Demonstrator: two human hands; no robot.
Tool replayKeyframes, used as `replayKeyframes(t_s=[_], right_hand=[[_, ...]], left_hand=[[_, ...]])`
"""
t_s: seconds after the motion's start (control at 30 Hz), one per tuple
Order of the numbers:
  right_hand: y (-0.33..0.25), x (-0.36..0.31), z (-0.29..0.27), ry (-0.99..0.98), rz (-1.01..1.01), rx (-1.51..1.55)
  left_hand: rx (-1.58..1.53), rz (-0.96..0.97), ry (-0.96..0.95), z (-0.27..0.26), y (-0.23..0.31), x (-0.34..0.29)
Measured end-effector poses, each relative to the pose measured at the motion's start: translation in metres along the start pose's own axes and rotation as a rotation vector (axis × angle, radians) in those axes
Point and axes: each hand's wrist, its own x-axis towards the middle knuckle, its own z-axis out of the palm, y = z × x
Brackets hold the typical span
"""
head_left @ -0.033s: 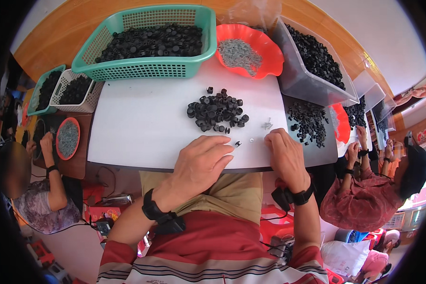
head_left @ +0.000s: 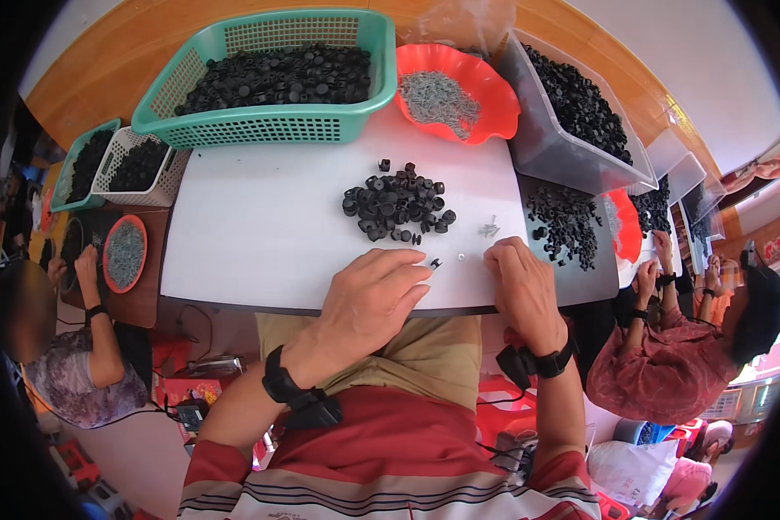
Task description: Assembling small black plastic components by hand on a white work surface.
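Observation:
My left hand [head_left: 371, 290] rests at the near edge of the white tabletop, thumb and fingers a little apart, and nothing shows in it. Just beyond its fingertips lies a small black spool-shaped plastic part [head_left: 436, 263]. To the right of that part is a tiny pale ring-like piece [head_left: 461, 256]. My right hand [head_left: 526, 286] is closed, its fingers curled in toward the thumb; whatever they hold, if anything, is hidden. A few silver screws or pins [head_left: 490, 227] lie just beyond it. Farther off is a heap of black plastic parts [head_left: 399, 204].
A green basket [head_left: 260, 132] of black parts stands at the back, beside a red scalloped bowl [head_left: 494, 126] of metal pins. A clear bin [head_left: 572, 152] of black parts is at back right. Loose black parts [head_left: 568, 225] cover the right-hand surface. Other people work on both sides.
My left hand has shifted very slightly to the right, toward the small black part. The rest looks the same.

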Motion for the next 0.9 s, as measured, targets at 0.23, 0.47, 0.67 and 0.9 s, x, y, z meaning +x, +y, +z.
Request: replayKeyframes(t_s=[0.23, 0.47, 0.67, 0.9], right_hand=[[-0.025, -0.005, -0.011, 0.09, 0.052, 0.311], [-0.031, -0.015, 0.0, 0.181, 0.082, 0.507], [-0.035, -0.018, 0.003, 0.185, 0.187, 0.616], [-0.039, -0.012, 0.003, 0.182, 0.233, 0.705]], left_hand=[[0.142, 0.122, -0.085, 0.014, -0.001, 0.01], [0.146, 0.12, -0.124, 0.02, -0.005, 0.02], [0.094, 0.073, -0.146, 0.02, -0.006, 0.023], [-0.026, -0.043, -0.159, 0.019, 0.004, 0.021]])
